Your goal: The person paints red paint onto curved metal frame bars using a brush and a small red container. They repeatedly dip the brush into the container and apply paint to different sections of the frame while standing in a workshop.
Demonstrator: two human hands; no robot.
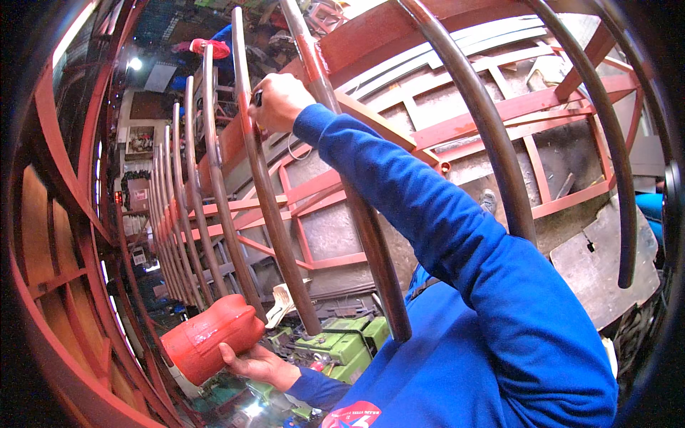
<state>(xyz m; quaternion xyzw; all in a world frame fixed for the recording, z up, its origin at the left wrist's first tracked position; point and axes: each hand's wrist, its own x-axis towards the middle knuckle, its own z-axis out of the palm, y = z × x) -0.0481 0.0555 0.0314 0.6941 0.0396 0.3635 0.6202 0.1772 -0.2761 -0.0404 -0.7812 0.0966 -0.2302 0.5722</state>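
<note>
My left hand (260, 365) is closed around a red, paint-coated plastic container (214, 339). The container lies tilted in the view, its lobed end toward the upper right. Higher up, my right hand (284, 103) reaches across with fingers closed on a small dark-handled tool (258, 98), mostly hidden by the hand. The hand is beside a long brown bar (275, 221), which shows glossy red near the fingers. Another brown bar (364, 228) passes behind my right wrist, with red on its upper part.
Several more bars (492, 121) stand in a row on both sides. A wide red beam (385, 39) crosses behind them. Red framework (564, 200) rests over the floor at right; red-framed brown panels (53, 235) rise at left. Green equipment (346, 342) is below the bars.
</note>
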